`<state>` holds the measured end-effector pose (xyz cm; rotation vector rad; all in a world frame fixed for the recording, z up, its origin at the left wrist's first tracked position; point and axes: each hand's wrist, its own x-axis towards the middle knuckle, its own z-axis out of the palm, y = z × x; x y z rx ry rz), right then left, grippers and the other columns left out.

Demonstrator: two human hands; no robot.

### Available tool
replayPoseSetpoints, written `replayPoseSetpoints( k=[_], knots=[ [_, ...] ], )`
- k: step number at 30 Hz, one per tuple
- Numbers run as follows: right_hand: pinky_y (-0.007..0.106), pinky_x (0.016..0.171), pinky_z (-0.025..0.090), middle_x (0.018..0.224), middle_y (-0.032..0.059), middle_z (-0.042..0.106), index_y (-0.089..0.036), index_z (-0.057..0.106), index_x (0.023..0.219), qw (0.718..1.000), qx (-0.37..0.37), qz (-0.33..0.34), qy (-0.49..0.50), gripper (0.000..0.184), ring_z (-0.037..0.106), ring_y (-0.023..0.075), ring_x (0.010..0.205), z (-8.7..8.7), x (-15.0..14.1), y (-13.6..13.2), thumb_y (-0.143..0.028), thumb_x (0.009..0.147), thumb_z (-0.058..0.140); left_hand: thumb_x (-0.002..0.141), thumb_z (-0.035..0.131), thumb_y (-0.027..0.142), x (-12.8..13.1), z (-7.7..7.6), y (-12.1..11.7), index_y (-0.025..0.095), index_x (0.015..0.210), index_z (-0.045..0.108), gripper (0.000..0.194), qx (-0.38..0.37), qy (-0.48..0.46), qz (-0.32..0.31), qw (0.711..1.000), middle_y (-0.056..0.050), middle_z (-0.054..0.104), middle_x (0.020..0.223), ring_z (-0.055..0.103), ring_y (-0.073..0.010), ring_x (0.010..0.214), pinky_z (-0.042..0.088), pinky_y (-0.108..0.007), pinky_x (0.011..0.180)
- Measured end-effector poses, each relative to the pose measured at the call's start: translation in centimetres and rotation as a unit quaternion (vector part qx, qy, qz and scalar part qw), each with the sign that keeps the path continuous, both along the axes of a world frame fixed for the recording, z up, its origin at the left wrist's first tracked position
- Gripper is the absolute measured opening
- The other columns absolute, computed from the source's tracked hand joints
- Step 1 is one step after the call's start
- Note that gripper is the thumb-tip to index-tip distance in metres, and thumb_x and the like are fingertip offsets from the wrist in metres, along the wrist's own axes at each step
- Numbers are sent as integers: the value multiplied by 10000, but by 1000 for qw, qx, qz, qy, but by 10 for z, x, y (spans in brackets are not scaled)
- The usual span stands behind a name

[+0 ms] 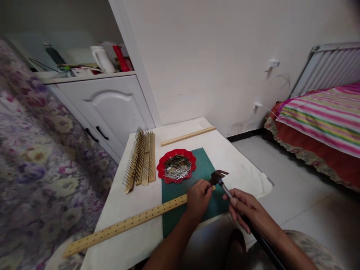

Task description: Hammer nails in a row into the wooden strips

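Note:
My right hand [247, 210] is wrapped round the handle of a claw hammer [218, 177], whose dark head hangs just above the right end of a long wooden strip [126, 224] drilled with a row of holes. My left hand [198, 198] is closed on that end of the strip, fingertips pinched under the hammer head; whether they hold a nail is hidden. The strip lies slanted across a green mat [205, 168]. A red scalloped dish [176, 165] full of metal nails sits on the mat just beyond my hands.
Several finished strips bristling with nails [140, 159] lie left of the dish. Another plain strip [188, 135] lies at the far edge of the white table [242, 165]. A white cabinet [107, 108] stands behind, a flowered cloth to the left, a striped bed [323, 120] at right.

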<state>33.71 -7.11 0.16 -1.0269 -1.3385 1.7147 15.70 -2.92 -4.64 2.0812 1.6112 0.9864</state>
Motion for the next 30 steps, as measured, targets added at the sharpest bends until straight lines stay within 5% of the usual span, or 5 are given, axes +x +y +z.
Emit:
replayPoseSetpoints(
  k=[14, 30],
  knots=[
    [140, 276, 239, 526, -54, 610, -168, 537, 959, 998, -3, -32, 53, 286, 390, 33, 237, -10, 0, 12, -432, 853, 510, 833, 510, 220, -3, -1, -2, 186, 743, 619, 145, -2, -18, -7, 1000, 1, 593, 734, 531, -113, 662, 345, -214, 573],
    [143, 278, 172, 535, -55, 606, -175, 521, 947, 999, -14, 15, 32, 299, 358, 19, 227, -7, 0, 4, -461, 864, 499, 849, 473, 203, -2, -1, -2, 185, 693, 575, 187, 0, 21, -6, 1000, 9, 554, 696, 515, -109, 641, 327, -222, 571]
  ],
)
